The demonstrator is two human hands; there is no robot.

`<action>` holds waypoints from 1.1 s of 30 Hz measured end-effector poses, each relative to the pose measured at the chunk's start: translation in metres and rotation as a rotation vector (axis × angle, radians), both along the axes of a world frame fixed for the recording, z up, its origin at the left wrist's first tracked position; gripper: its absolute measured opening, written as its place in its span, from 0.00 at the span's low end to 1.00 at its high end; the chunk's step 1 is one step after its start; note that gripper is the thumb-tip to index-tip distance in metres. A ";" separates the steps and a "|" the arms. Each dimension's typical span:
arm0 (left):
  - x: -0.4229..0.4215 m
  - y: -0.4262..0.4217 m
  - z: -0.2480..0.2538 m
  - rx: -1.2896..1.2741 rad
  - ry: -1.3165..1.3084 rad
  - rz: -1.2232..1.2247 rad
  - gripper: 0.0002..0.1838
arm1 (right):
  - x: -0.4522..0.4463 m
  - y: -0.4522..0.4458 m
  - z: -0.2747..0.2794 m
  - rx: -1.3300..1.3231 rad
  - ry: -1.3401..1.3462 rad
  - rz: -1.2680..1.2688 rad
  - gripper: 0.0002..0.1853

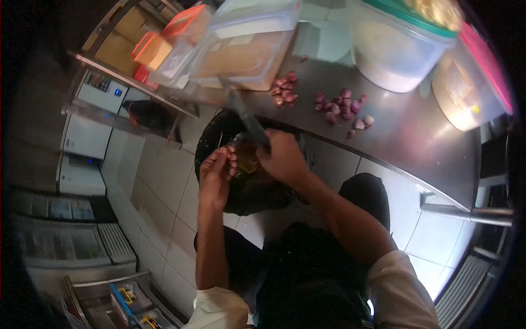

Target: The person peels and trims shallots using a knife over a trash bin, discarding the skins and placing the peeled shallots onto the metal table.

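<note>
My right hand is wrapped round the handle of a knife. The broad dark blade points up and to the left, toward the edge of the metal table. My left hand is closed with its fingertips pinched together; what it holds, if anything, is too small and blurred to name. Both hands are over a bin lined with a black bag, with scraps inside. Two loose groups of shallots lie on the table, one on the left and one on the right.
Clear containers with brownish contents stand at the table's left end, near orange-lidded boxes. A green-lidded tub and a pink-lidded tub stand at the right. Cabinets line the left side beyond the tiled floor.
</note>
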State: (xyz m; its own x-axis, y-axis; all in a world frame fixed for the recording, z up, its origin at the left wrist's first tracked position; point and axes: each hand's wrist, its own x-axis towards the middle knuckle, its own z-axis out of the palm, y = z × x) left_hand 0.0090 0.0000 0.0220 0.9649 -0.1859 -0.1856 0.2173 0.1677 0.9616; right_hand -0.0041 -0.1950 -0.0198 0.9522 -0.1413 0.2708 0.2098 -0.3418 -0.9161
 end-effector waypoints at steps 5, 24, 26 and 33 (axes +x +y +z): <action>-0.007 0.006 -0.027 -0.221 0.021 0.071 0.11 | -0.008 0.002 0.015 0.105 -0.055 0.058 0.12; -0.016 -0.002 -0.022 -0.108 -0.127 0.078 0.12 | -0.025 0.025 0.026 -0.118 -0.301 0.097 0.10; -0.016 -0.002 -0.022 -0.108 -0.131 0.107 0.11 | -0.026 0.026 0.029 -0.090 -0.292 0.072 0.10; -0.021 -0.008 -0.015 -0.094 -0.174 0.103 0.10 | -0.029 0.029 0.031 -0.145 -0.293 0.071 0.11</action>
State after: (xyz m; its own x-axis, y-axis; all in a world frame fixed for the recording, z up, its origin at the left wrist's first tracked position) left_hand -0.0120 -0.0081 0.0068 0.9956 -0.0938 -0.0012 0.0267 0.2710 0.9622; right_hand -0.0333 -0.1657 0.0117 0.8369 -0.0168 0.5471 0.4854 -0.4393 -0.7559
